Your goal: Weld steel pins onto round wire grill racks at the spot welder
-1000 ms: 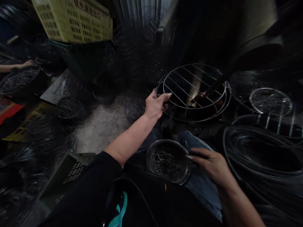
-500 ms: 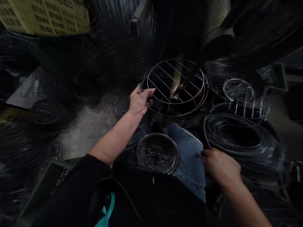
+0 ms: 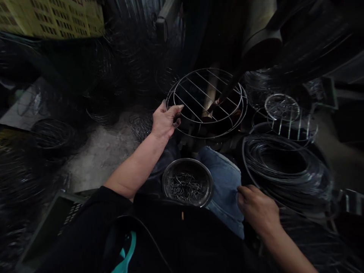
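Note:
My left hand (image 3: pixel 166 120) grips the left edge of a round wire rack (image 3: pixel 209 104), its thumb over the rim. Straight parallel bars cross the rack's ring. It sits at a dark metal rod (image 3: pixel 229 91) that meets a thick copper-coloured bar (image 3: pixel 209 99). My right hand (image 3: pixel 258 207) is closed beside my right knee, fingertips pressed together; whatever they hold, if anything, is too small to make out. A steel bowl (image 3: pixel 210 189) in my lap holds many short wire pieces (image 3: pixel 186 186).
A large wire coil (image 3: pixel 287 170) lies on the right. Behind it a wire rack (image 3: pixel 301 129) carries a small round dish (image 3: pixel 282 107). A yellow crate (image 3: pixel 57 21) stands at upper left, a green crate (image 3: pixel 42 231) at lower left. Wire bundles (image 3: pixel 52 133) lie around the floor.
The view has shifted slightly. My right hand has moved a little left, closer to my knee. My left hand keeps its grip on the rack, which stays at the rod.

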`<state>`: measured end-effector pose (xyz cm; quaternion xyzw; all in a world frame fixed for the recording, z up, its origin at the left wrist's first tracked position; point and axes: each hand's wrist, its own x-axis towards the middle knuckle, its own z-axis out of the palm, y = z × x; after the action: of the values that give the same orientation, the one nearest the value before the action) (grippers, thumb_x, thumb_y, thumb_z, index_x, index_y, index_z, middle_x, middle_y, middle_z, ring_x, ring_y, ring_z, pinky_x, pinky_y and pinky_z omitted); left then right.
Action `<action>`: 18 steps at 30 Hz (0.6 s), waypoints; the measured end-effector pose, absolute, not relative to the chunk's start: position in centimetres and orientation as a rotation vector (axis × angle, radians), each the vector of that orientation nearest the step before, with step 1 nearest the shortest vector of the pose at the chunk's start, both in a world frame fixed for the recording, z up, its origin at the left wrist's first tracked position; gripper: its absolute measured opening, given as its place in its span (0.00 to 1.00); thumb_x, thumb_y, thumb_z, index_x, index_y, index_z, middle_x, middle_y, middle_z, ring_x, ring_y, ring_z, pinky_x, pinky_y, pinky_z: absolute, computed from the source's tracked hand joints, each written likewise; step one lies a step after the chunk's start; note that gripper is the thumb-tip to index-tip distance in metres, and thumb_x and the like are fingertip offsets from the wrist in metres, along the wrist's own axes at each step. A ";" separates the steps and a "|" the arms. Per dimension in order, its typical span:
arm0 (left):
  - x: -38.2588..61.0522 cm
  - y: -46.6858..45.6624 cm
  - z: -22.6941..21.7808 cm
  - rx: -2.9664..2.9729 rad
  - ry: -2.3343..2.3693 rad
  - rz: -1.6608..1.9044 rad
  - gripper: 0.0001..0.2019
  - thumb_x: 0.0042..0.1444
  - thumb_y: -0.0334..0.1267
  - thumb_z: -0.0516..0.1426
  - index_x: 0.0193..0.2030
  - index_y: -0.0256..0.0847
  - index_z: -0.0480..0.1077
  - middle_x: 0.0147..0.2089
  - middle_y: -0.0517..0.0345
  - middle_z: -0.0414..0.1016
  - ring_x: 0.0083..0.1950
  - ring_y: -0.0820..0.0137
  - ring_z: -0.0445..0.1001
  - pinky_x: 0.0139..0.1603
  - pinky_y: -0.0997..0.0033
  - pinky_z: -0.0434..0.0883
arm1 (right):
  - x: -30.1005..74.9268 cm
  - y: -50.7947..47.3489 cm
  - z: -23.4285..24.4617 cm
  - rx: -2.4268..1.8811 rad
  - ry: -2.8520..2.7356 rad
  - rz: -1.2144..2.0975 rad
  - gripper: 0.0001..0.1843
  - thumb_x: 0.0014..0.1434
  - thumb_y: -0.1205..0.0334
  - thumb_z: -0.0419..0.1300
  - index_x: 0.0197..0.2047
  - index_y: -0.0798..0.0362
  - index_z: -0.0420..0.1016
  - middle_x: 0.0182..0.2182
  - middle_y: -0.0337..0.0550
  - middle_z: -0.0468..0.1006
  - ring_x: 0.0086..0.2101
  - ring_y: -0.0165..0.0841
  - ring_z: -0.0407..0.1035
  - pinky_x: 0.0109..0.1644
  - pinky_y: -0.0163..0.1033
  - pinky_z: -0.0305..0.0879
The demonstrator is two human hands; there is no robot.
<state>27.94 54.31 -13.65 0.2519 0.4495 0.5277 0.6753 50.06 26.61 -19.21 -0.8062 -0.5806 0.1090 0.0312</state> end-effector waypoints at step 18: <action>27.6 53.8 -14.0 0.574 0.956 1.211 0.22 0.37 0.32 0.71 0.36 0.43 0.65 0.27 0.68 0.68 0.29 0.77 0.70 0.26 0.79 0.62 | 47.2 26.1 -20.6 -2.339 -1.961 0.633 0.18 0.57 0.71 0.50 0.33 0.46 0.80 0.38 0.46 0.80 0.39 0.37 0.76 0.38 0.36 0.70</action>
<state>27.63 53.84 -14.02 0.2555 0.4258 0.5394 0.6800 47.23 26.09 -20.64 -0.7504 -0.6289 0.2031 0.0123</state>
